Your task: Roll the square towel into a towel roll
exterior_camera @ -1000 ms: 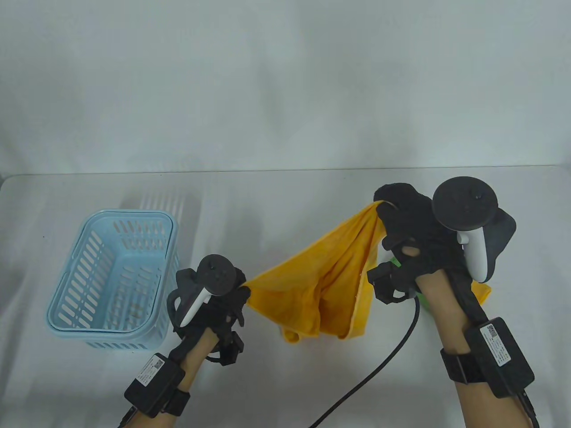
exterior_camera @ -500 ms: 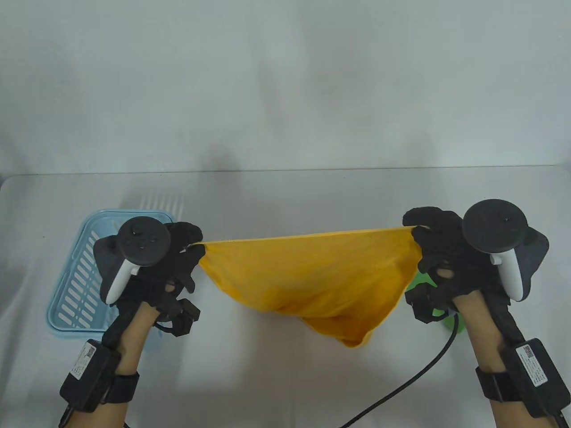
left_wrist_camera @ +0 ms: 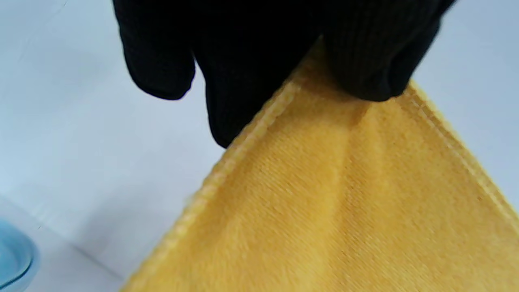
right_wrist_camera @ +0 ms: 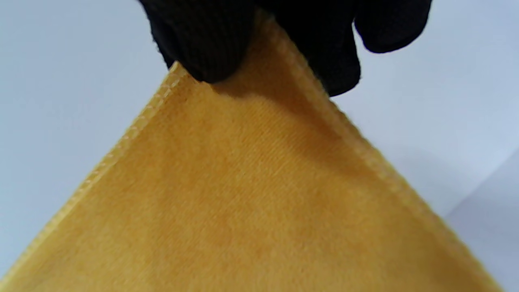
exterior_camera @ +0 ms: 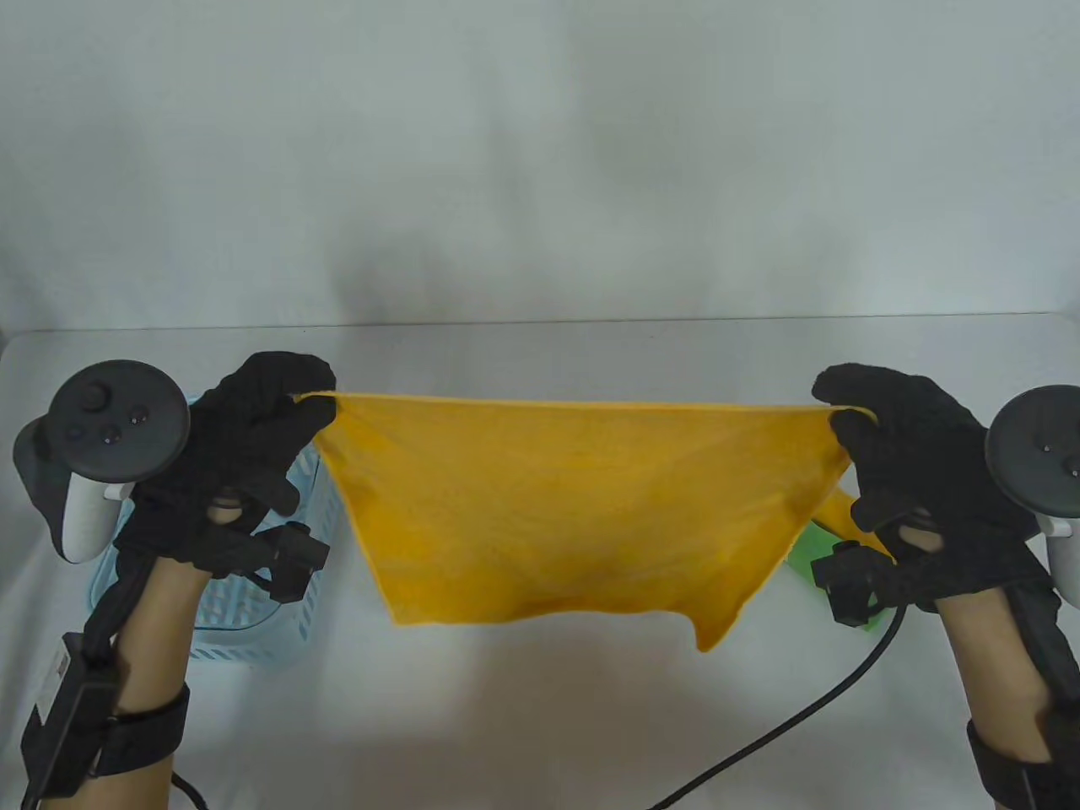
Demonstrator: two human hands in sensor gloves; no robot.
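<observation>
Corners pinched: left hand (exterior_camera: 245, 447) and right hand (exterior_camera: 911, 456) each nip a top corner of the yellow towel (exterior_camera: 574, 515), stretched taut between them above the worktop (exterior_camera: 540, 717), likely to lay it flat for rolling.

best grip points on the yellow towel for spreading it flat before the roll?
The two top corners, as now: left hand and right hand each pinch a hemmed corner of the yellow towel from the outer side, thumb over fingers. The stitched hem gives purchase, and the top edge pulls straight between them, so the cloth hangs open.
</observation>
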